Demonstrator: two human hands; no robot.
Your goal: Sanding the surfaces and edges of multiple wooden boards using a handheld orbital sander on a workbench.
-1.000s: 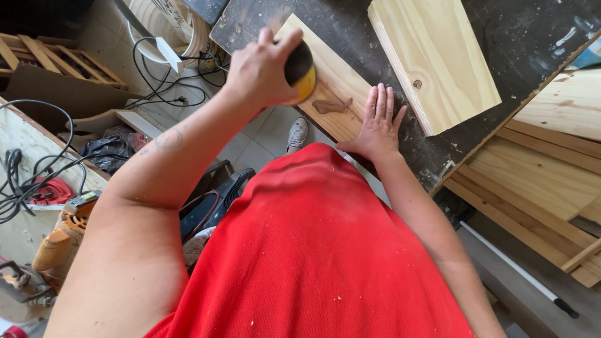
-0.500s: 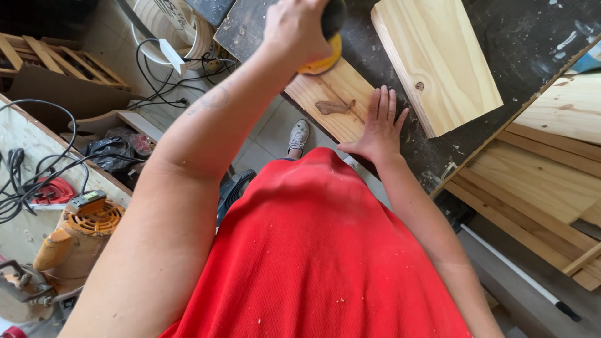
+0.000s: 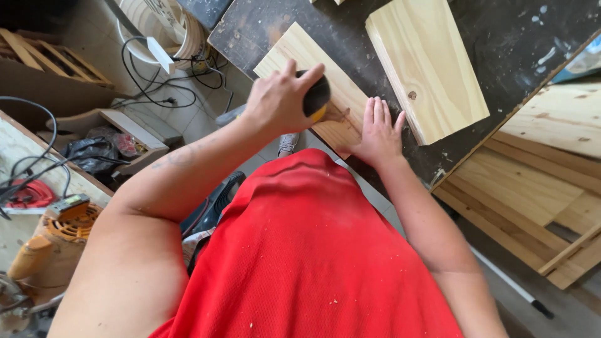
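Two pine boards (image 3: 313,81) (image 3: 426,66), one sander (image 3: 316,97), two hands (image 3: 278,100) (image 3: 379,134).

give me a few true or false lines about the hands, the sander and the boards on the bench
1. The left hand grips a sander on the near board. True.
2. The right hand holds a hammer. False: it lies flat and empty on the near board's end.
3. The far board is stacked on the near board. False: it lies beside it on the dark bench.
4. The sander's underside is yellow. True.
5. The person wears a blue shirt. False: the shirt is red.
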